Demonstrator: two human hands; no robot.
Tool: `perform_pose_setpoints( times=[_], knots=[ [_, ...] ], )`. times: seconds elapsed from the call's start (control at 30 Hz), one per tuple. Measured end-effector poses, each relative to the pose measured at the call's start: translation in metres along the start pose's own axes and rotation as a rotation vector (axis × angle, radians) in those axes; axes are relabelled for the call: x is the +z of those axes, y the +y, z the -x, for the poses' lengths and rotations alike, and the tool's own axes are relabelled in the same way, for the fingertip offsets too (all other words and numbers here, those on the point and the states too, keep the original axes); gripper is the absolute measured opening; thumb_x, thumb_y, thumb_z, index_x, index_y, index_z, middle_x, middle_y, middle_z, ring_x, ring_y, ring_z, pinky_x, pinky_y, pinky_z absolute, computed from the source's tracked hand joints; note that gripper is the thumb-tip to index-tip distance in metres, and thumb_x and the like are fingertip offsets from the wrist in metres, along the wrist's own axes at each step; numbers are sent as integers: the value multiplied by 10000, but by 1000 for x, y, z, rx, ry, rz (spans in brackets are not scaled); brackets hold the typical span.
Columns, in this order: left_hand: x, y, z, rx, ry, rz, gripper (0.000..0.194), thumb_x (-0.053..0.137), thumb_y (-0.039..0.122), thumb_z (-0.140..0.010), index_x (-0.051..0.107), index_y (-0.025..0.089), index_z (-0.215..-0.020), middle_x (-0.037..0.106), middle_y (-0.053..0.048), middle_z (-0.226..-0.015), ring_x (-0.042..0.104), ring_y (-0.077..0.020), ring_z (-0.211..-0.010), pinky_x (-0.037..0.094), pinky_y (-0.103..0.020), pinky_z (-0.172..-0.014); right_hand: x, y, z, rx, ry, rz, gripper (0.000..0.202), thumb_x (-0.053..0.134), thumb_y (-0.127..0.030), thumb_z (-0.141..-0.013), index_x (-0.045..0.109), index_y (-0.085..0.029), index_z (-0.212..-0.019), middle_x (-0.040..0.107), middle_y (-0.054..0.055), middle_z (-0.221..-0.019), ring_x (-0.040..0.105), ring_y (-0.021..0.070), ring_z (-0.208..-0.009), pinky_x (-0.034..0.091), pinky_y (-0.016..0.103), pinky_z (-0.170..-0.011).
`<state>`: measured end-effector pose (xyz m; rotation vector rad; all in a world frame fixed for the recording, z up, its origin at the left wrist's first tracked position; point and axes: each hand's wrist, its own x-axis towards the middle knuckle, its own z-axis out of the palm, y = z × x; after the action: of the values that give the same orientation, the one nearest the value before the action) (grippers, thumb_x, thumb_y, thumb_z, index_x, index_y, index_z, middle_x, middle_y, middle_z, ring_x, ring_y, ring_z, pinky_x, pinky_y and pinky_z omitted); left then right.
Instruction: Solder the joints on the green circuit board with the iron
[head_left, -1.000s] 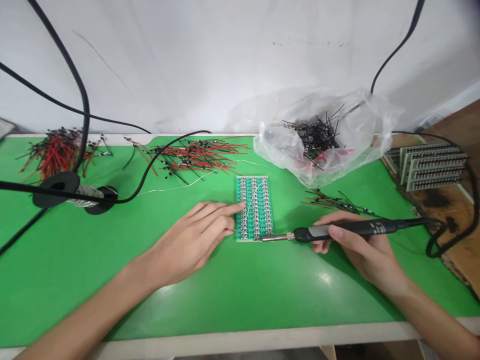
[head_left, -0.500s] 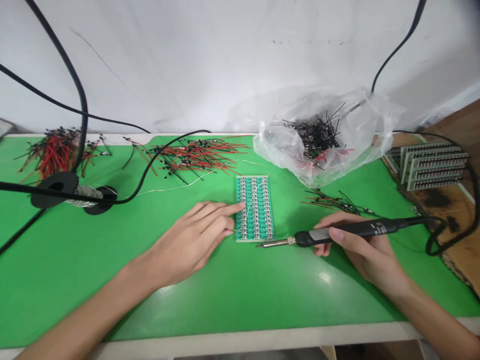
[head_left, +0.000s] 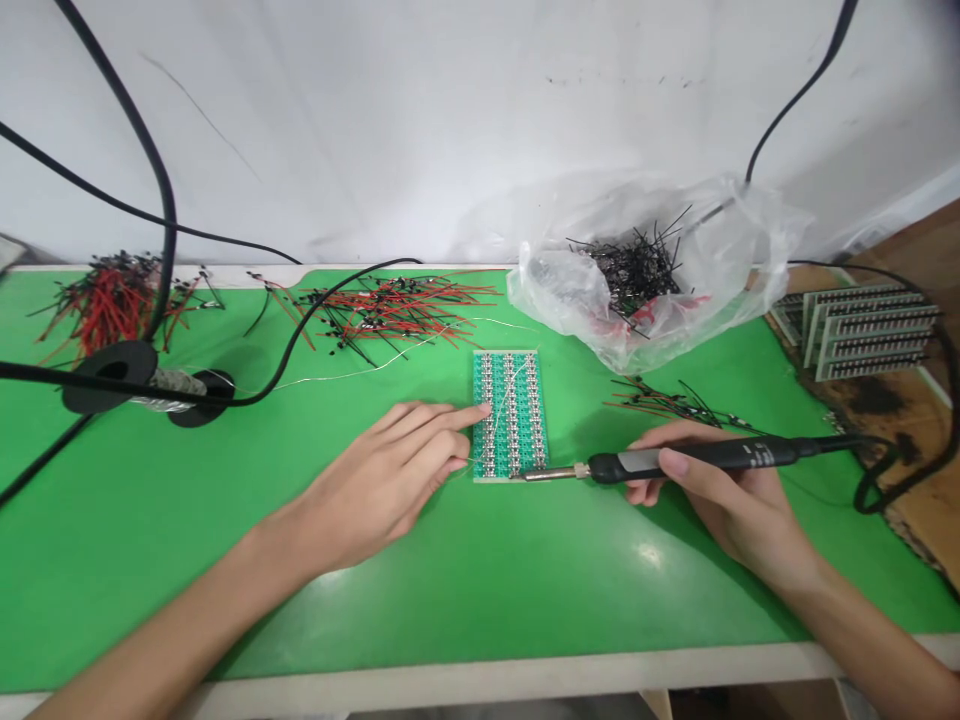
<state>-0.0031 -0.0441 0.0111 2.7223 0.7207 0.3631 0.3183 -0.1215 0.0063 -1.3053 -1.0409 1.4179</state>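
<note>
Fingers on teal, silver-dotted board

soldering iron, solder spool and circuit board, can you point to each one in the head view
Soldering iron (head_left: 640, 461): head view, on the grey patch of its handle
Solder spool (head_left: 172, 381): head view, on the wound wire
Circuit board (head_left: 513, 415): head view, on its middle column of parts

On my feed, a green tabletop carried a circuit board at centre, a wire spool at left, red-and-black leads upper left to upper centre and right of centre, and a plastic bag upper right.
</note>
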Motion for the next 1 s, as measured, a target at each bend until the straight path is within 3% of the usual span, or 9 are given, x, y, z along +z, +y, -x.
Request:
perform_pose_setpoints(
  times=[1.0],
  knots=[
    [1, -1, 0, 14, -5, -3, 79, 418, 138, -1022, 486, 178, -1032, 475, -66, -1495, 479, -214, -1204, 373, -363, -1001, -2, 3, 1, -16, -31, -47, 134, 699, -316, -892, 776, -227, -957, 791, 35, -742, 724, 160, -659, 583, 233, -616]
  ],
)
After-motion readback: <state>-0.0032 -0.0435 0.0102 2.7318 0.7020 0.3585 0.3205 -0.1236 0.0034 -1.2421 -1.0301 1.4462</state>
